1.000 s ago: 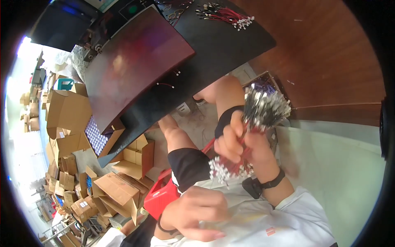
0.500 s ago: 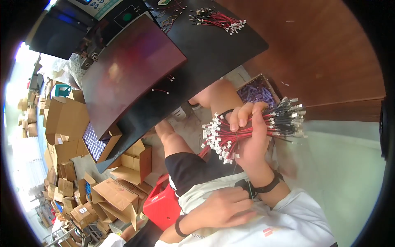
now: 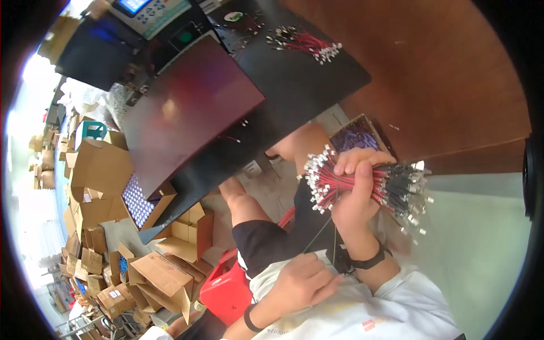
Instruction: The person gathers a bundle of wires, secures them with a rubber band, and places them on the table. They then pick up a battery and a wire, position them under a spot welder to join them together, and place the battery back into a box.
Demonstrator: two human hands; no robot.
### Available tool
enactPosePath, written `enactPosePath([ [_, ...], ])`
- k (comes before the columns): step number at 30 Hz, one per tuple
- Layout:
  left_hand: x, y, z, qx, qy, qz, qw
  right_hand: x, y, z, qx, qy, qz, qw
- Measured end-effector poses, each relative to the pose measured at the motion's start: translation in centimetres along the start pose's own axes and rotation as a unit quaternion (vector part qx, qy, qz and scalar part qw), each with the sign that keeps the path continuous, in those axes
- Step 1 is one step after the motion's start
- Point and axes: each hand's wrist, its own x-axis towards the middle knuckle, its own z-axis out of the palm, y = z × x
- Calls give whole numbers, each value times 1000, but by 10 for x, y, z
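My right hand (image 3: 358,195) is wrapped around the middle of a thick bundle of red-and-black wires (image 3: 337,182). White plugs cluster at the bundle's left end, dark sleeves and pale tips at its right. A thin thread (image 3: 320,235) hangs from the bundle in two strands, and one runs down to my left hand (image 3: 306,283). That hand is closed in front of my shirt, its curled fingers partly hiding the grip on the thread.
Ahead stands a black table (image 3: 306,85) with another wire bundle (image 3: 306,44), a few loose wires and a dark red board (image 3: 192,113). A box of purple pieces (image 3: 360,139) sits beyond my right hand. Cardboard boxes (image 3: 161,272) and a red stool (image 3: 226,289) are at left.
My right hand and the bundle have shifted slightly right, and the bundle has tilted, its right end lower. My left hand has moved slightly left, with the thread now showing stretched between.
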Motion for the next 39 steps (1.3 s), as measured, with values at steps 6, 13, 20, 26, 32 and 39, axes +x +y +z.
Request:
enactPosePath([
  [6,-22,11,-18,-245,144,-98,954,-3,-6,7,-40,31,-5,999],
  [13,-30,-18,31,-726,190,-382,540,-4,-26,1,19,-52,-153,987],
  [20,-25,-50,60,-591,10,-403,699,-14,-61,8,69,-130,-150,978],
  [26,-22,-17,37,-338,156,-216,903,-15,-63,9,99,-183,-101,973],
  [32,-22,-6,29,-453,-46,-295,840,-21,-56,-15,41,-125,-88,987],
  [39,-29,17,-5,-322,79,-189,924,-17,-57,18,44,-143,7,989],
])
